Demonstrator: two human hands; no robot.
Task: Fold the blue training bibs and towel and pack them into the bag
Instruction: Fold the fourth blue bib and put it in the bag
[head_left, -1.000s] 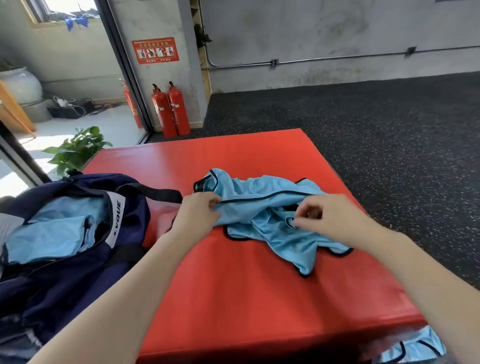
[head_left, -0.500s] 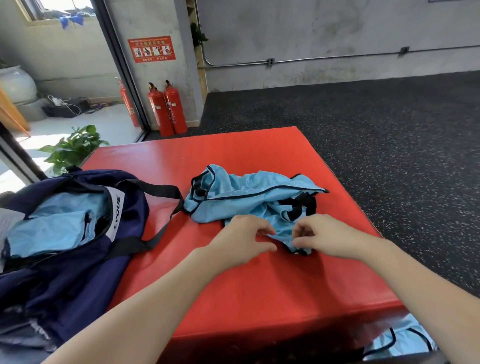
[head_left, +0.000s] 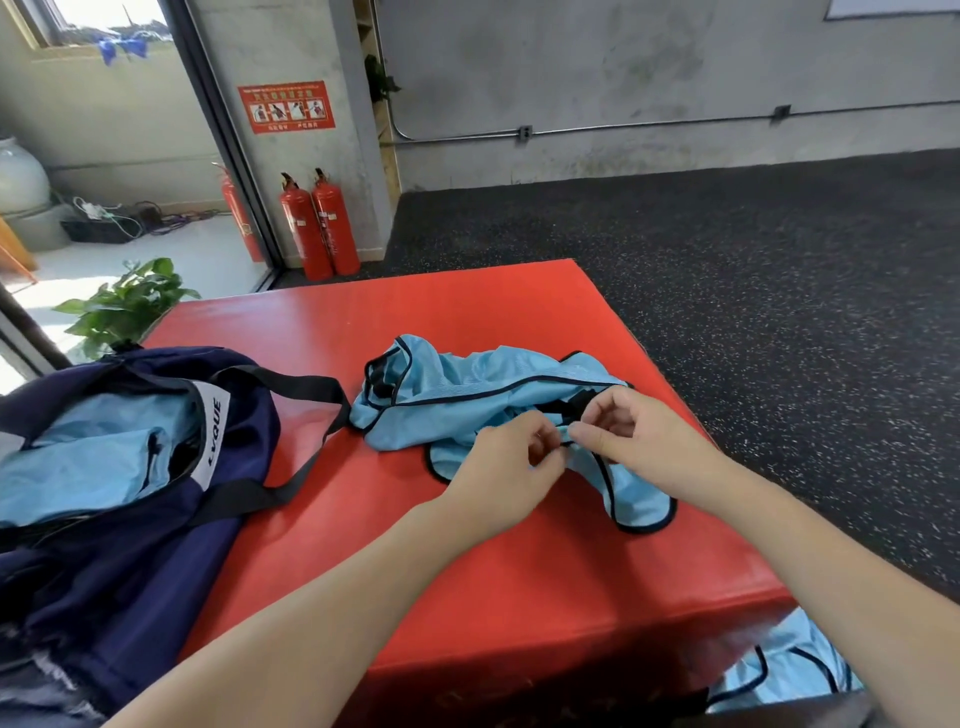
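Red mat (head_left: 441, 561), blue bib (head_left: 467, 400), navy bag (head_left: 130, 545)

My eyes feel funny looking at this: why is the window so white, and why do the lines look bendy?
In the head view, sunlight washes out the window and the floor by the plant; the wide lens bows the door frame and the wall pipe; the bib and both hands, left and right, look fairly sharp.

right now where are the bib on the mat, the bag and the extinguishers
bib (head_left: 467, 395), head view, on its crumpled upper body
bag (head_left: 135, 561), head view, on its navy side panel
extinguishers (head_left: 319, 228), head view, on the red cylinders by the pillar
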